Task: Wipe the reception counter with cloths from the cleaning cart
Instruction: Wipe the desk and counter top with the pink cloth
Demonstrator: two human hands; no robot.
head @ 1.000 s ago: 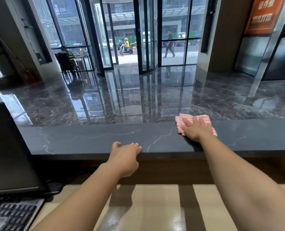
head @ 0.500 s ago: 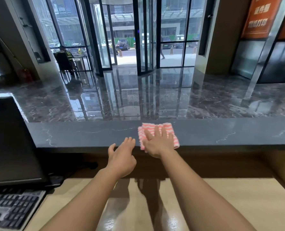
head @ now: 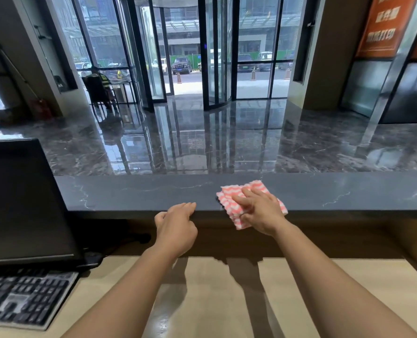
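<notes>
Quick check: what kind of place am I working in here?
Most likely the reception desk of a building lobby: a raised dark stone counter faces a glossy marble floor and a glass revolving door, with a monitor and keyboard on the lower desk.

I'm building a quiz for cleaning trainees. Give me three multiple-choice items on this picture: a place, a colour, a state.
1. Where on the counter does the cloth lie?
A. at its far edge
B. at its near edge, partly overhanging
C. mid-surface, clear of both edges

2. The cloth's stripes are:
A. blue and white
B. pink and white
C. green and yellow

3. The right hand is:
A. lifted clear of the cloth
B. clenched, empty
C. pressing on the cloth, fingers extended

Answers: 1 B, part droops over the near edge; 2 B, pink and white bands show; 3 C, its fingers lie flat on the cloth.
</notes>
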